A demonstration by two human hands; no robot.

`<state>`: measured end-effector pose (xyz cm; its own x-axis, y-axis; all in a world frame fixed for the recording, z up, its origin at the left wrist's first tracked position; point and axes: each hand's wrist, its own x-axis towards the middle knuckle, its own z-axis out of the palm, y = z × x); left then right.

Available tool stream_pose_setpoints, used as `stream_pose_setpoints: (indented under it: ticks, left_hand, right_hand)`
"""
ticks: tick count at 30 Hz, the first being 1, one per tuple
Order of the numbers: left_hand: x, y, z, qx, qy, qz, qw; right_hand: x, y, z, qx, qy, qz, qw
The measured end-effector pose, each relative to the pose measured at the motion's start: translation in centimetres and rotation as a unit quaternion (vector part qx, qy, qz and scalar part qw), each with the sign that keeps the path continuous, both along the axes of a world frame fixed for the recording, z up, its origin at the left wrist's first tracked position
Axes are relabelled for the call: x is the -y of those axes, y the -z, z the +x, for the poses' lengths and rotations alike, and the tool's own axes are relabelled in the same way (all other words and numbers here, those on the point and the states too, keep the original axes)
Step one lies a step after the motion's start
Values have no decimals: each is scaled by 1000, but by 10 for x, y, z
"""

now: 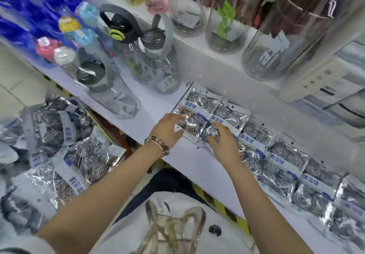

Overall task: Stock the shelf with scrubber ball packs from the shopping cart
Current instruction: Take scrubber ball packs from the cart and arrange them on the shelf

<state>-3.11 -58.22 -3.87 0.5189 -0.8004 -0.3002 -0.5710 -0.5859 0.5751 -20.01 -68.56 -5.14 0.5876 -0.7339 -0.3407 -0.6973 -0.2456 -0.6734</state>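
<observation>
Both hands meet on one scrubber ball pack (192,124), which lies flat on the white shelf (189,163) between them. The left hand (166,130) has it by the left end: its fingers (175,116) curl over the far edge of the foil and its thumb (176,133) comes in along the near edge, so that end sits clamped between thumb and fingers. The right hand (225,143) takes the other end, its fingers (219,126) bent down over the top of the wrapper with crumpled foil bunched just beneath them; its thumb looks tucked against the near edge, though glare on the plastic hides the exact contact. Just beyond both sets of fingertips lies the back row of packs (231,115), blue-and-white labels facing up, touching the held pack's far side. To the right of the right fingers, and partly under that wrist, the stocked packs (280,167) run on in two rows along the shelf. Well away to the left of the left fingers, lower down, a heap of more packs (59,155) waits. Beyond the left fingertips, clear water bottles (158,60) with grey handles stand on the same shelf. Beaded bracelets (158,144) circle the left wrist.
</observation>
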Motion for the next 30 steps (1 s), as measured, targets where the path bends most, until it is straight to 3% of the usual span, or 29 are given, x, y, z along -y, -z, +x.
stream_pose_setpoints:
  ticks: [11, 20, 30]
  left_hand:
    - [-133, -29, 9, 10, -257, 15, 966]
    - [-238, -41, 20, 13, -435, 5, 901]
    - [-405, -27, 54, -33, -544, -30, 838]
  right_hand:
    - [-68, -5, 65, 49, -210, 56, 975]
    - [-172, -21, 147, 47, -413, 18, 909]
    - [-340, -23, 229, -18, -530, -2, 848]
